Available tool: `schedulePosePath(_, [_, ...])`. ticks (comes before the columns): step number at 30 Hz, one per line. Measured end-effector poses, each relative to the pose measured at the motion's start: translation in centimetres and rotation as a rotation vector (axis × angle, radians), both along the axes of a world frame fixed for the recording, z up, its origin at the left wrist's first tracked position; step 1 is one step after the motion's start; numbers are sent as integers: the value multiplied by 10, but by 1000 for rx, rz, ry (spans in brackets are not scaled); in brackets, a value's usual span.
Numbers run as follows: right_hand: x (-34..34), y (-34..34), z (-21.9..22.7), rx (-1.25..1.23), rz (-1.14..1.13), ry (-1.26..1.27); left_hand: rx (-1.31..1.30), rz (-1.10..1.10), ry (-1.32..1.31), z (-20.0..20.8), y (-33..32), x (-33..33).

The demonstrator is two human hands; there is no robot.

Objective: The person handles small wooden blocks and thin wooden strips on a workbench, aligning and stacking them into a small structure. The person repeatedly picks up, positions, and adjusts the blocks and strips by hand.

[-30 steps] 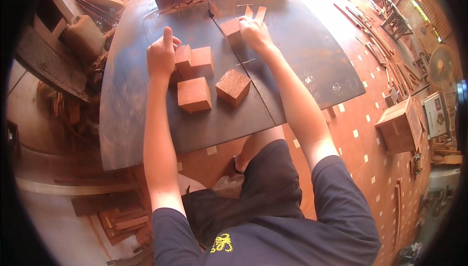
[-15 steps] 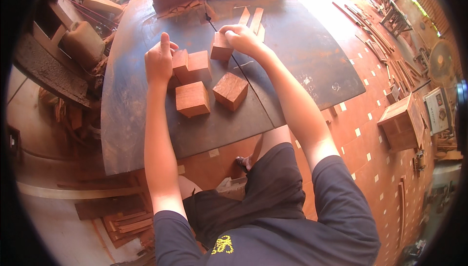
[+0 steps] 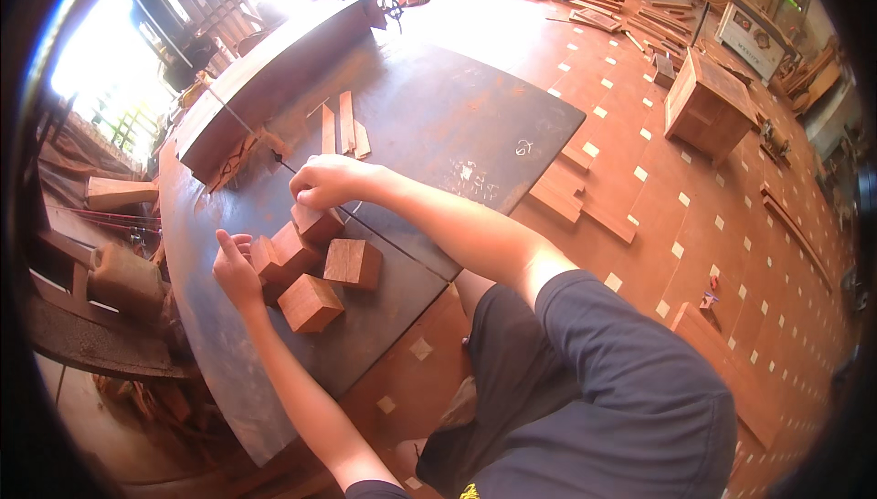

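Observation:
Several reddish-brown wooden blocks are grouped on the dark metal table [image 3: 402,97]. My right hand [image 3: 327,181] is closed on the top of one wooden block [image 3: 317,223] at the far end of the group. Next to it stands a stepped pair of blocks [image 3: 290,252]. My left hand [image 3: 237,266] is at the left side of this pair, thumb raised and fingers loosely apart, partly hidden by the wood. Nearer to me sit two separate cubes, a front cube [image 3: 311,303] and a right cube [image 3: 353,264].
Thin wood strips [image 3: 346,122] lie beyond my right hand. A long wooden fence [image 3: 274,79] crosses the table's far side. Boards [image 3: 557,196] lie on the tiled floor past the right edge, and a wooden cabinet [image 3: 708,106] stands farther right.
My view has turned to the right. My right hand has brought its block closer to the stepped pair. My left hand stays beside the pair.

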State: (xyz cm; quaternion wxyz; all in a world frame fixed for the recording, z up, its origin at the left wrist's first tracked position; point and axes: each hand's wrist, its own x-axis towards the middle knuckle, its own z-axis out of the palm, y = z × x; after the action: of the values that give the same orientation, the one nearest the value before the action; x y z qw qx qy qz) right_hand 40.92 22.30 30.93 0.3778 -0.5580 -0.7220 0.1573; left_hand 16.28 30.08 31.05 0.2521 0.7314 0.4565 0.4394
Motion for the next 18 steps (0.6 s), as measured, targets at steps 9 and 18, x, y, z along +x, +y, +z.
schedulePosePath(9, [1, -3, -2, -167, 280, 68, 39, 17, 37, -2, 5, -4])
schedulePosePath(18, [-3, -7, 7, -130, 302, 13, 75, -8, 15, -3, 1, -5])
